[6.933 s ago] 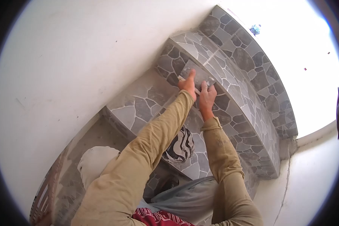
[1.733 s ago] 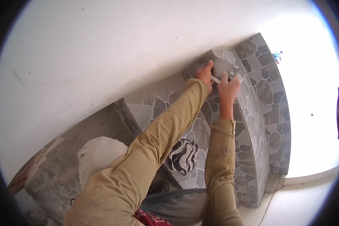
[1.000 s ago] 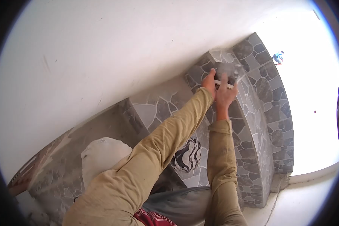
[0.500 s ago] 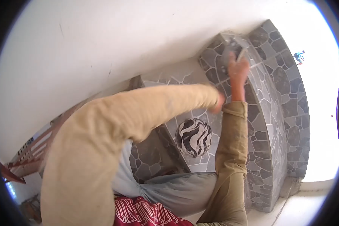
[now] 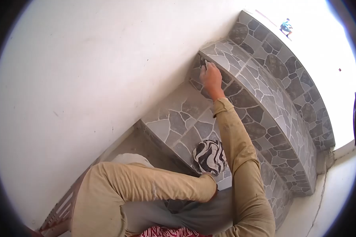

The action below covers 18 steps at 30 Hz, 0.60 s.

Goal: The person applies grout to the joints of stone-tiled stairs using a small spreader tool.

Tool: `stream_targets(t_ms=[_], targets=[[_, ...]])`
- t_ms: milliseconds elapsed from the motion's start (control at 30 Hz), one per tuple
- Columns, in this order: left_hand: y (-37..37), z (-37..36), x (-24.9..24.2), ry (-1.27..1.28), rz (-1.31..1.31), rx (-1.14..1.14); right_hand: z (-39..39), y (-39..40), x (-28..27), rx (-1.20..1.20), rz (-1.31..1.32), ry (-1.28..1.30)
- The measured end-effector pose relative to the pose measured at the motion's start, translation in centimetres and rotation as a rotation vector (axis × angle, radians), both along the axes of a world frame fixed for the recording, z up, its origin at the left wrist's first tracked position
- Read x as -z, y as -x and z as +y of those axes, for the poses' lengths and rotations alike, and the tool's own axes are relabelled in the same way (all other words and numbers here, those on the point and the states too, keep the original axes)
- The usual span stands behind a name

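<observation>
My right hand (image 5: 212,79) is closed round a small, dark, thin object (image 5: 203,61), too unclear to name, against the stone-patterned step riser (image 5: 230,83) by the white wall. Below it, on the lower tread (image 5: 177,118), sits a round thing with wavy black and white markings (image 5: 209,157). My left hand (image 5: 215,192) is bent down at the lower edge of that round thing. Its cuff hides most of it, so its fingers and whatever they hold cannot be made out.
A white wall (image 5: 87,75) runs along the left of the curved steps. Reddish railing (image 5: 61,209) shows at the lower left. A person (image 5: 286,27) crouches far off at the upper right. A cracked pale surface (image 5: 310,209) lies at the lower right.
The view has shifted. My right hand has moved from over the step's top edge to the riser near the wall; my left hand has dropped from beside my right forearm to the round thing.
</observation>
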<state>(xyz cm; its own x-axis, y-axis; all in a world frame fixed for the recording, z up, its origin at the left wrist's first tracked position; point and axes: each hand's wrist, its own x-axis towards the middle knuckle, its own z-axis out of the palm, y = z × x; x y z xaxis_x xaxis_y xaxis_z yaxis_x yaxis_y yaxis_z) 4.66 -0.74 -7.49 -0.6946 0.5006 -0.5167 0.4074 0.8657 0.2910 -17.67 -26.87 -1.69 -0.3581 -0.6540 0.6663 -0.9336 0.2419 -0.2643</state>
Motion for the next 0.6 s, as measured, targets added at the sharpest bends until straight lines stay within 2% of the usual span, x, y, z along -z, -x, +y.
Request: stream_targets(t_ms=[67, 133, 167, 233, 300, 367, 433, 467, 500, 533, 600], targets=[[1.6, 3.5, 5.1, -0.034, -0.071, 0.092, -0.4, -0.2, -0.1, -0.004, 0.020, -0.040], [2.8, 5.8, 7.7, -0.108, -0.221, 0.251, -0.6, -0.9, -0.7, -0.035, 0.065, 0.125], [2.1, 5.3, 6.0, -0.117, -0.222, 0.255, -0.8, -0.9, -0.3, -0.032, 0.063, 0.116], [0.0, 3.2, -0.8, -0.044, -0.162, 0.271, -1.0, -0.6, 0.6, -0.054, 0.054, 0.078], [-0.7, 1.5, -4.4, -0.067, -0.135, 0.271, -0.5, -0.3, 1.2, -0.061, 0.077, 0.033], [-1.3, -0.3, -7.0, -0.113, -0.093, 0.253, -0.4, -0.8, 1.6, -0.073, 0.092, -0.012], [-1.3, -1.3, -7.9, -0.156, -0.053, 0.235, -0.4, -1.6, 0.3, -0.073, 0.026, 0.081], [-1.7, 2.9, 0.3, -0.162, -0.062, 0.240, -0.6, -1.8, 0.2, -0.068, 0.016, 0.076], [-0.5, 8.0, 7.8, -0.141, -0.223, 0.391, -1.0, -1.8, 0.1, -0.069, 0.017, 0.102], [4.7, 14.7, 12.9, -0.117, -0.383, 0.545, -1.1, -1.7, 0.2, -0.068, 0.019, 0.129], [3.9, 17.9, 13.9, -0.062, -0.417, 0.518, -0.9, -1.1, 2.0, -0.057, 0.019, 0.094]])
